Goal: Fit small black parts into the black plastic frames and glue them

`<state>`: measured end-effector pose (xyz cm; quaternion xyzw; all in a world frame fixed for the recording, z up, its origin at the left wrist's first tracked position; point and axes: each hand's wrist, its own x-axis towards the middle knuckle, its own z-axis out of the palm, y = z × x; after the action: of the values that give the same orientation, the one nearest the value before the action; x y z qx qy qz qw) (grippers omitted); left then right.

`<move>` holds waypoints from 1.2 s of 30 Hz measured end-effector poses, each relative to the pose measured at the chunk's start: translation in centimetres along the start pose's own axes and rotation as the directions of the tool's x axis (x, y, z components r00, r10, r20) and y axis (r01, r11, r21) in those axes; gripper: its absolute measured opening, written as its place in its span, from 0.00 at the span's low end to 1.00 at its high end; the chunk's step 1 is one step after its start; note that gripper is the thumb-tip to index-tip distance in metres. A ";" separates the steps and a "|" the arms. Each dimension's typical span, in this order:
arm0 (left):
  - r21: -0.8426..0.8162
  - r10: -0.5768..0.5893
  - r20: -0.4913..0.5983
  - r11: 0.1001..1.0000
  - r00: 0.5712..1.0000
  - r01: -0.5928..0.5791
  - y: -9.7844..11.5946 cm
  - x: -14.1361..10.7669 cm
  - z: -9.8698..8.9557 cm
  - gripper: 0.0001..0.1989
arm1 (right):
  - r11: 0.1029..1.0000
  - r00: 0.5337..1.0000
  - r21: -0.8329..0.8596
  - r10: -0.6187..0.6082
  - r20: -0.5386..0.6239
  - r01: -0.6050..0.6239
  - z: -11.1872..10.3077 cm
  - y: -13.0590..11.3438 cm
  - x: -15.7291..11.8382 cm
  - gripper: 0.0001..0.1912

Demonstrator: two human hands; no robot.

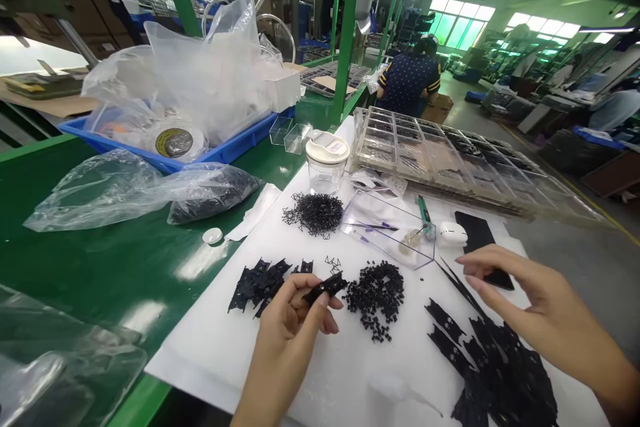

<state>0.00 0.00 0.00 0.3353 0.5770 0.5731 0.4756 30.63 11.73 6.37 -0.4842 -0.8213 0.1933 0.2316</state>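
The left hand (293, 320) pinches a black plastic piece (326, 287), long axis pointing right toward the pile of small black bits (377, 293), while the empty right hand (520, 300) hovers half-open, farther right.

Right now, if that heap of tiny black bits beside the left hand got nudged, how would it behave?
The heap of tiny black bits would probably scatter: loose grains already lie strayed along its lower edge. Each looks very light. On the smooth white sheet they would likely slide easily.
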 end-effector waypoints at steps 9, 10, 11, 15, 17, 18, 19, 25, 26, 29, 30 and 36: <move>-0.176 -0.074 0.137 0.980 0.988 0.098 0.9 0.4 -0.6 0.12 | 0.990 0.969 0.131 -0.077 0.236 0.047 2.1 -3.4 0.4 0.07; -0.200 -0.088 0.151 0.973 0.985 0.118 1.0 0.3 -0.5 0.12 | 0.988 0.965 0.144 -0.094 0.244 0.059 2.4 -3.6 0.5 0.07; -0.219 -0.101 0.161 0.966 0.982 0.135 1.2 0.2 -0.5 0.11 | 0.985 0.961 0.156 -0.113 0.254 0.074 2.8 -3.8 0.6 0.06; -0.241 -0.122 0.191 0.956 0.974 0.167 1.4 0.2 -0.1 0.11 | 0.970 0.943 0.204 -0.183 0.276 0.129 3.9 -5.0 1.1 0.07; -0.232 -0.124 0.180 0.959 0.976 0.164 1.2 0.3 -0.1 0.09 | 0.964 0.935 0.215 -0.214 0.281 0.156 4.1 -5.8 1.5 0.08; -0.215 -0.121 0.162 0.964 0.979 0.155 1.1 0.4 -0.1 0.08 | 0.961 0.932 0.216 -0.228 0.281 0.170 4.1 -6.3 1.8 0.08; -0.192 -0.116 0.139 0.971 0.983 0.142 1.0 0.5 -0.1 0.08 | 0.958 0.929 0.217 -0.246 0.275 0.189 4.1 -6.9 2.2 0.08; -0.186 -0.071 0.087 0.979 0.994 0.086 0.5 0.5 -0.2 0.12 | 0.886 0.874 0.032 -0.461 0.155 0.462 5.7 -9.5 5.7 0.09; -0.191 -0.066 0.083 0.978 0.994 0.081 0.5 0.4 -0.2 0.12 | 0.855 0.849 -0.035 -0.508 0.144 0.518 6.3 -9.7 6.5 0.09; -0.272 -0.082 0.026 0.958 0.996 0.086 0.4 0.1 -0.3 0.12 | 0.737 0.774 -0.237 -0.598 0.208 0.633 8.4 -10.5 8.7 0.12; -0.319 -0.092 0.005 0.944 0.996 0.089 0.4 0.0 -0.3 0.12 | 0.714 0.766 -0.277 -0.596 0.241 0.643 9.1 -10.7 9.4 0.12; -0.452 -0.111 -0.055 0.889 0.992 0.075 0.2 -0.1 -0.6 0.20 | 0.639 0.794 -0.472 -0.509 0.334 0.608 12.8 -11.7 11.4 0.04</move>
<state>-0.58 -0.30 0.15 0.1654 0.4628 0.6802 0.5438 10.24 15.28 4.47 -0.2330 -0.9661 -0.0954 0.0577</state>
